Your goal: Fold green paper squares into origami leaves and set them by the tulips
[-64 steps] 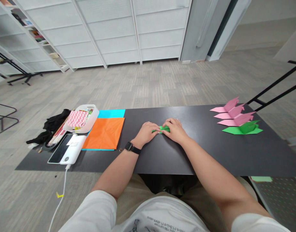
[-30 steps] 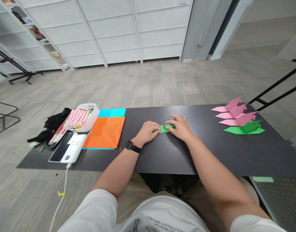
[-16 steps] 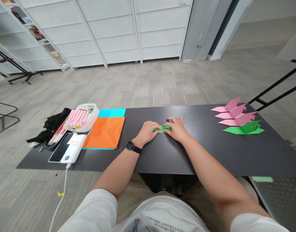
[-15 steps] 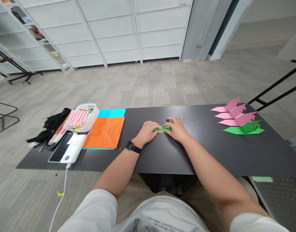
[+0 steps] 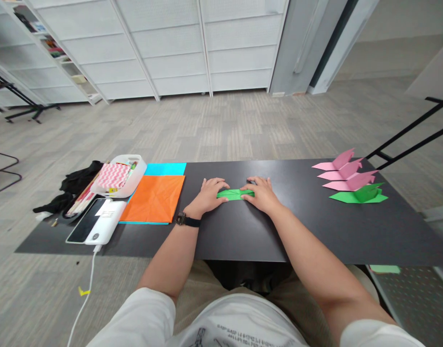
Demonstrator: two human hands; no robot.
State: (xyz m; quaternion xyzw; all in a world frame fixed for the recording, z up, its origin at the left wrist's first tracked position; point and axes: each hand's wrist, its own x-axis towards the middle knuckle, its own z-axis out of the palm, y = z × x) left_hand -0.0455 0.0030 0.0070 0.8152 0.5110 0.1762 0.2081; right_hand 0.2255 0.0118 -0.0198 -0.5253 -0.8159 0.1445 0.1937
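Observation:
A narrow folded strip of green paper lies crosswise on the dark table in front of me, with crease lines on its surface. My left hand grips its left end between thumb and index finger, the other fingers stretched forward. At the right end, my right hand grips the paper in the same way, thumb in front and index finger behind. Both ends are partly covered by my fingers. To the right stand several folded paper birds: pink ones behind and a green one nearest me.
On the left lie orange paper sheets over blue sheets. Beside them are a white basket with a pink zigzag-patterned item, a white power bank on a phone-like slab, a cable and black cloth.
My hands have moved apart, the left one farther to the left. More of the green paper shows between them, as a wider, flatter strip. The view has shifted slightly.

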